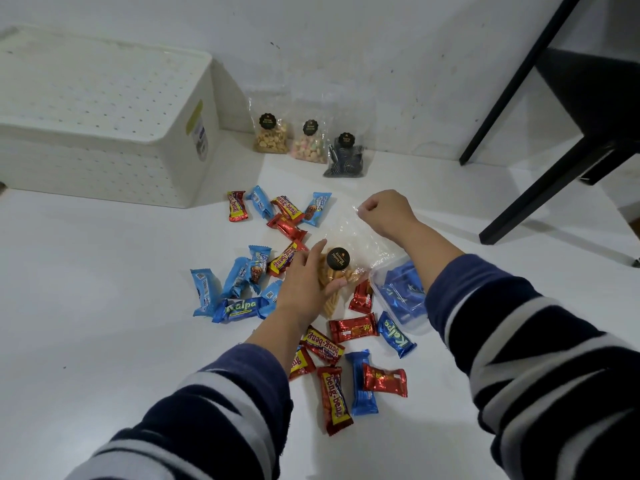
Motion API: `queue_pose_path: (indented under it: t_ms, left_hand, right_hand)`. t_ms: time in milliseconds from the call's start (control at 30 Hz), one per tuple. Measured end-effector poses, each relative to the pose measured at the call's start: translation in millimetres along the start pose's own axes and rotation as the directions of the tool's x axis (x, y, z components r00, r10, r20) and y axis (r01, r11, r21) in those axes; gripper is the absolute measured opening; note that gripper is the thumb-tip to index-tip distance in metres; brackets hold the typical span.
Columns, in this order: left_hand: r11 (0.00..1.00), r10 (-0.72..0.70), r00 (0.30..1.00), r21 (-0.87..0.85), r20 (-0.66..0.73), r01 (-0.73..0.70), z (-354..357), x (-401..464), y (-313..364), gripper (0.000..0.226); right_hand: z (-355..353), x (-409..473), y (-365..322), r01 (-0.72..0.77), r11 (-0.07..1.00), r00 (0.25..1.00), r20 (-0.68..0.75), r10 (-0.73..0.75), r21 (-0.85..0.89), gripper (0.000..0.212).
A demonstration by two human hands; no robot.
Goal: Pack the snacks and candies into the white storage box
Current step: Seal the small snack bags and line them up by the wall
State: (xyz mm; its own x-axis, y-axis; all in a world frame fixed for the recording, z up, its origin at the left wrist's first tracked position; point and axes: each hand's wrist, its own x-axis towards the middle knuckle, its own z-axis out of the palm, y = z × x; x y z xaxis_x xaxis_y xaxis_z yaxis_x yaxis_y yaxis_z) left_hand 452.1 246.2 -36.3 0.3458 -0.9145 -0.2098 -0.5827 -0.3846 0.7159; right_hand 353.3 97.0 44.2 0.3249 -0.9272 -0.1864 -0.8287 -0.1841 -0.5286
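A clear bag of orange snack sticks (341, 271) with a black round label lies among scattered candy bars on the white floor. My left hand (308, 282) grips its lower, filled part. My right hand (384, 211) pinches the bag's clear top edge. The white perforated storage box (104, 116) stands at the far left with its lid on. Red, blue and yellow-red candy bars (334, 396) lie all around my hands. A clear tub of blue packets (403, 294) sits under my right forearm.
Three more clear snack bags (308, 142) lean against the wall behind the candy, right of the box. Black furniture legs (540, 140) stand at the right. Bare white floor stretches to the left and front.
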Motion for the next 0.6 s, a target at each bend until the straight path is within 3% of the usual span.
queue_pose_path:
  t_ms: [133,333,467,600]
  left_hand:
    - [1.000,-0.007,1.000,0.013,0.013,0.007,0.6,-0.8,0.0,0.084]
    - [1.000,-0.013,1.000,0.007,0.021,0.013,0.2,-1.9,0.7,0.084]
    - [1.000,-0.007,1.000,0.015,0.021,0.007,-0.1,-2.3,1.5,0.083]
    - [1.000,-0.008,0.999,-0.004,0.031,0.008,0.9,-2.5,2.4,0.082]
  right_hand:
    - [3.9,1.1,1.6,-0.025,0.998,1.000,-0.010,0.024,-0.053,0.024]
    - [-0.9,-1.3,-2.9,-0.005,1.000,0.999,0.051,0.005,0.003,0.026]
    - [-1.2,0.1,-7.3,0.003,1.000,0.999,0.034,-0.003,-0.003,0.016]
    - [1.9,-3.4,-8.6,-0.014,1.000,1.000,-0.012,0.013,-0.022,0.019]
